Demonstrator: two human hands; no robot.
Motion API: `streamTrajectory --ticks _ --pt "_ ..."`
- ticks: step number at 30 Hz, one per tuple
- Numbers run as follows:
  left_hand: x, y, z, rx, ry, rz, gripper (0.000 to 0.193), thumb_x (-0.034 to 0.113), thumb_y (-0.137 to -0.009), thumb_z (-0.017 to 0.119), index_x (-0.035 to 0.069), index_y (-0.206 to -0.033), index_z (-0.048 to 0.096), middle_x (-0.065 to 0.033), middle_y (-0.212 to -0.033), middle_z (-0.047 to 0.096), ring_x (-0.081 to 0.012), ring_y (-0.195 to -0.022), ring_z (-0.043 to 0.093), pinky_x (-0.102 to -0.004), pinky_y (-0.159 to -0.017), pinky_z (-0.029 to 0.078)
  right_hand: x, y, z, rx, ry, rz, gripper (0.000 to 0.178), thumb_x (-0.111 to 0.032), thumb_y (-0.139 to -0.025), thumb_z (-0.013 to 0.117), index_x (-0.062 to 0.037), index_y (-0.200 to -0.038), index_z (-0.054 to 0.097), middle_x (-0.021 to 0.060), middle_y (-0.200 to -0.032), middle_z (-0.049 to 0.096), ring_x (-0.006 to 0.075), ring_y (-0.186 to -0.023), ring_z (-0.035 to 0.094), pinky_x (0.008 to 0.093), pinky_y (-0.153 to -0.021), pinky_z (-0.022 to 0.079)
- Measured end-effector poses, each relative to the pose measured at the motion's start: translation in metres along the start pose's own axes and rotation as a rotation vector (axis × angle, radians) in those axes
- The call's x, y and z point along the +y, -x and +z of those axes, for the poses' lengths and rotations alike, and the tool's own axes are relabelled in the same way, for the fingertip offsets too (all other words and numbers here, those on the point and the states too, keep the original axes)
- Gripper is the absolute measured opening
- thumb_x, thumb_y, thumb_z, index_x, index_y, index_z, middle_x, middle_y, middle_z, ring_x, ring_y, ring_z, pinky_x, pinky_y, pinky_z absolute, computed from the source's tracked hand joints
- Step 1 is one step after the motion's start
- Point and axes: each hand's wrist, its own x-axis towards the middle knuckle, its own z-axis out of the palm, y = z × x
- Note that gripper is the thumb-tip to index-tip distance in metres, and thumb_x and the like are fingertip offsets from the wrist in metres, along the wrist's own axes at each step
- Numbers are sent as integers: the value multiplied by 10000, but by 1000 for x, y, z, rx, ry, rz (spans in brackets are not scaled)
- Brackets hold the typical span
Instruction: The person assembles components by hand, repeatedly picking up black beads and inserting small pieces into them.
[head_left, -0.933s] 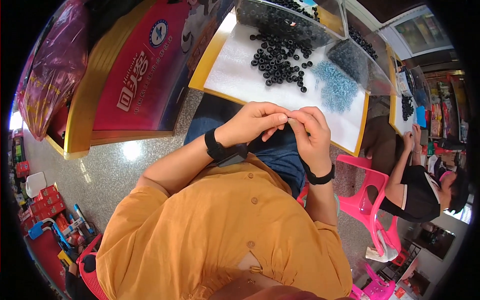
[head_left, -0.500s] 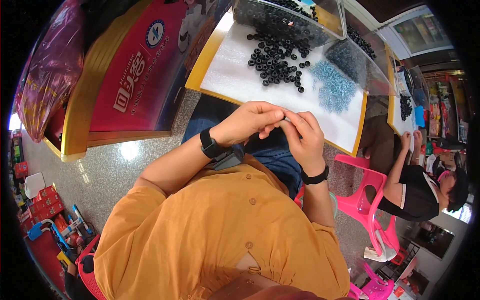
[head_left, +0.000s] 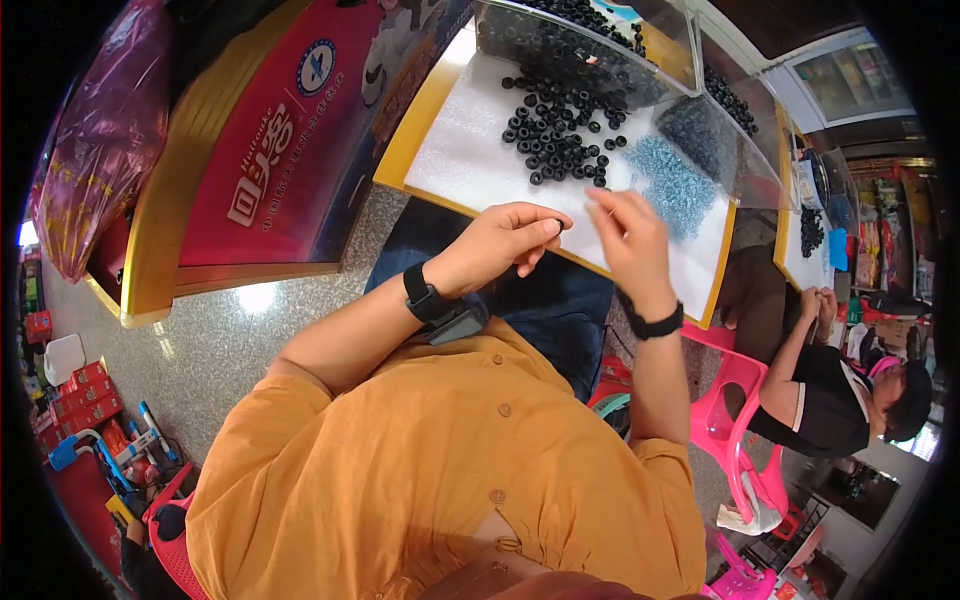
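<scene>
Fingers (head_left: 546, 231) of the left hand (head_left: 485, 245): thumb and forefinger pinched on one small, round, black bead (head_left: 560, 226), held at the very tips, seen against the near edge of the white-topped, yellow-edged counter (head_left: 455, 130).

Right hand (head_left: 637, 245): bare, blurred, beside the left and apart from it; fingers bent, thumb and forefinger tips near each other; cannot tell whether they grip anything.

On the counter: one loose pile of glossy, round, black beads (head_left: 560, 135), lying beyond the hands; to its right, one spread of tiny, pale-blue beads (head_left: 672, 180).

Rear of the counter: one clear plastic box (head_left: 693, 60) containing more black beads; at its right, one second clear plastic box (head_left: 755, 170), dark beads within.

Worn: one black wristband (head_left: 655, 321) on the right wrist; mustard-yellow, buttoned shirt (head_left: 440, 430); dark-blue trousers (head_left: 570, 300).

Right side: pink plastic chair (head_left: 738, 385); co-worker in black top (head_left: 815, 400), hands together.
</scene>
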Motion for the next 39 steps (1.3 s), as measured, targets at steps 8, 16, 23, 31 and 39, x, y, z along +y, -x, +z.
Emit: streamTrajectory --ticks 8,16,23,31,39 --pt "6 -3 -9 0 -130 46 289 197 -997 577 7 -1204 643 29 -711 541 -54 -588 491 -212 -538 439 53 -66 10 -51 230 42 122 -127 -879 636 -85 -949 726 117 -887 649 324 -837 639 407 -738 513" --pt "4 -8 -16 36 -147 71 289 200 -997 581 17 -1213 637 16 -786 575 -54 -596 490 -208 -546 436 58 -113 34 -48 304 -16 162 -170 -900 625 -127 -1025 718 103 -956 648 324 -869 647 415 -760 523" --pt "10 -7 -17 12 -201 57 289 216 -997 586 37 -1214 650 13 -837 612 -48 -614 494 -197 -558 433 71 -121 22 -143 362 -7 186 -193 -893 632 -132 -1048 715 136 -933 654 337 -854 651 426 -750 521" --pt "11 -8 -20 27 -185 46 286 214 -994 591 45 -1216 651 14 -848 622 -47 -610 492 -199 -555 429 73 -128 19 -79 340 42 147 -177 -882 642 -100 -972 729 128 -916 669 334 -841 656 409 -750 523" --pt "12 -8 -22 23 -219 70 273 193 -989 598 44 -1212 652 16 -867 633 -46 -605 493 -201 -551 425 64 -148 48 -49 544 -66 189 -220 -904 612 -166 -1045 724 93 -930 670 312 -863 659 428 -748 532"
